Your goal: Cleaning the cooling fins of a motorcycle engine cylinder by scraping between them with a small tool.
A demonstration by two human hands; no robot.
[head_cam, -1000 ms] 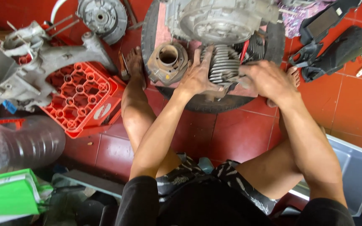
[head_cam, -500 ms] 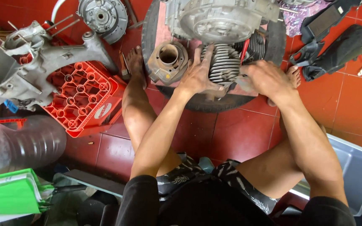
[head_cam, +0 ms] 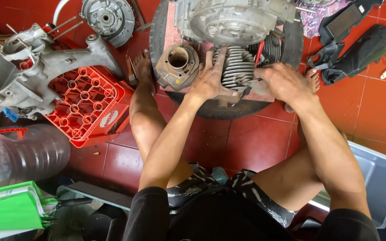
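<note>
— Red everywhere on this floor, tiles and that plastic crate (head_cam: 83,105) at the left alike. What's lying on the crate?

— A grey cast engine casing (head_cam: 27,73), with long studs sticking up from it. Just past it, farther off, sits a round metal cover plate (head_cam: 108,17).

— And in the middle?

— A black tyre (head_cam: 228,107) lies flat, and the work sits on top of it. On its left part stands a loose brownish cylinder barrel (head_cam: 177,64), bore facing up. Right beside that is the finned cylinder (head_cam: 240,67), joined to the big grey engine block (head_cam: 233,20) on the far side.

— Where are the hands?

— Left hand (head_cam: 211,80) lies flat on the fins, fingers spread, pressing rather than gripping. Right hand (head_cam: 284,82) is curled at the near right end of the finned cylinder; it seems closed around something small there, but I cannot tell what.

— Anything to the right?

— Black plastic covers (head_cam: 358,49) on the far tiles, and a grey tub (head_cam: 380,178) near the person's right knee.
</note>
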